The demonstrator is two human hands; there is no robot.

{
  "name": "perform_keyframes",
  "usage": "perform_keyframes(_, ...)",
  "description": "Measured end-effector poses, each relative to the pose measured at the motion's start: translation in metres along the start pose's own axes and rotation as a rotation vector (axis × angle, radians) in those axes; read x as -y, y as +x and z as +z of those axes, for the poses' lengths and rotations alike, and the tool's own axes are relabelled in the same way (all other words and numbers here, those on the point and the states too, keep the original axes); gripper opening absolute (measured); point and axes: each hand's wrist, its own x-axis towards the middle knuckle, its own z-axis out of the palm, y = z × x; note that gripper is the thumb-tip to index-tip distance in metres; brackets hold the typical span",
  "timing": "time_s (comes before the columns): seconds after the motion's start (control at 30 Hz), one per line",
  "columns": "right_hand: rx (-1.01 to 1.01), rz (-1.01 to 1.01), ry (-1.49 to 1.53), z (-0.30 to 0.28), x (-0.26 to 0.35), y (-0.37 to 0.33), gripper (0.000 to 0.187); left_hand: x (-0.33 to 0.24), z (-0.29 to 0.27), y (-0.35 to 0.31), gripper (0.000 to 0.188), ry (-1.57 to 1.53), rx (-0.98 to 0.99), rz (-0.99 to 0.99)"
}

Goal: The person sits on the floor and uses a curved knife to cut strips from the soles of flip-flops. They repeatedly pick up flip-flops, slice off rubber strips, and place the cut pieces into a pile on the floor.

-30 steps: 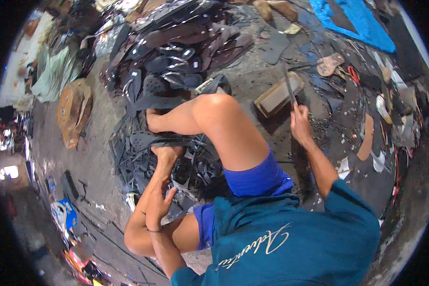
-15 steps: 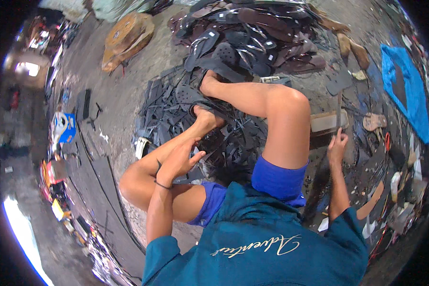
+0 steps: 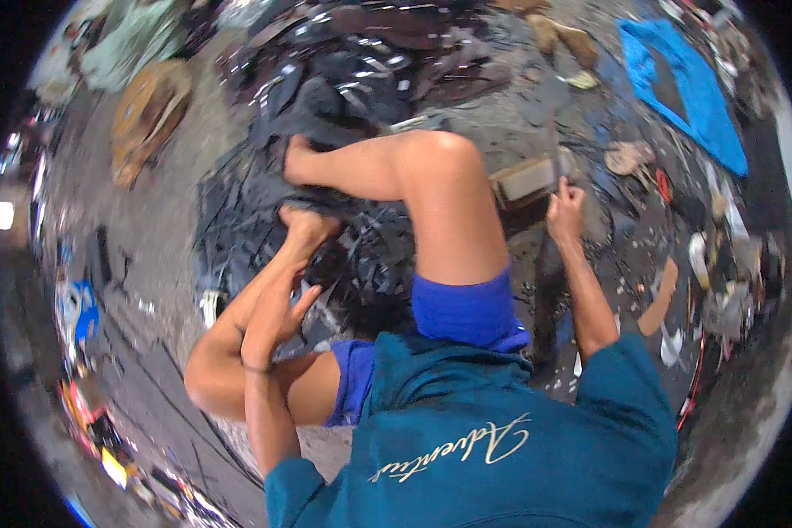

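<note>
My right hand (image 3: 568, 209) is closed round the near end of a long, narrow, dark blade that looks like a knife (image 3: 555, 151), pointing away from me. Just left of it lies a pale rectangular block (image 3: 531, 179), like a sharpening stone, on a dark base. My left hand (image 3: 277, 310) rests against my left shin with thumb and fingers apart, holding nothing. Around my feet spreads a heap of black rubber strips and scraps (image 3: 238, 207). Beyond my feet lies a blurred pile of dark sandal-like footwear (image 3: 361, 66).
A round wooden block (image 3: 150, 106) lies at the far left. At the far right are a blue cloth (image 3: 691, 106), tan foot-shaped forms (image 3: 565, 42) and red-handled scissors (image 3: 663, 185). A blue-and-white container (image 3: 81, 310) stands left, near scattered clutter.
The whole view has swung right, so the surroundings appear farther left and are blurred. My right hand still grips the knife beside the block; my left hand stays at my shin.
</note>
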Motion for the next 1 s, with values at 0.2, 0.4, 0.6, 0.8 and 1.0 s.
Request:
perform_keyframes(0.2, 0.111, -0.015, 0.107, -0.001, 0.029, -0.075, 0.050, -0.010, -0.002, -0.010, 0.049, 0.038, -0.001, -0.058)
perform_keyframes(0.4, 0.233, -0.144, 0.519, -0.038, 0.049, -0.145, 0.045, -0.036, -0.007, 0.007, 0.049, -0.052, 0.063, -0.104)
perform_keyframes(0.6, 0.251, 0.563, 1.248, 0.006, 0.037, -0.043, 0.036, -0.025, -0.001, 0.012, 0.045, -0.073, 0.077, -0.054)
perform_keyframes(0.8, 0.333, 0.577, 0.937, 0.022, 0.048, -0.036, 0.034, -0.021, 0.000, 0.004, 0.045, -0.069, 0.074, -0.127)
perform_keyframes(1.0, 0.302, 0.515, 0.825, -0.004, 0.016, -0.091, 0.031, -0.022, -0.002, 0.007, 0.048, -0.064, 0.091, -0.141)
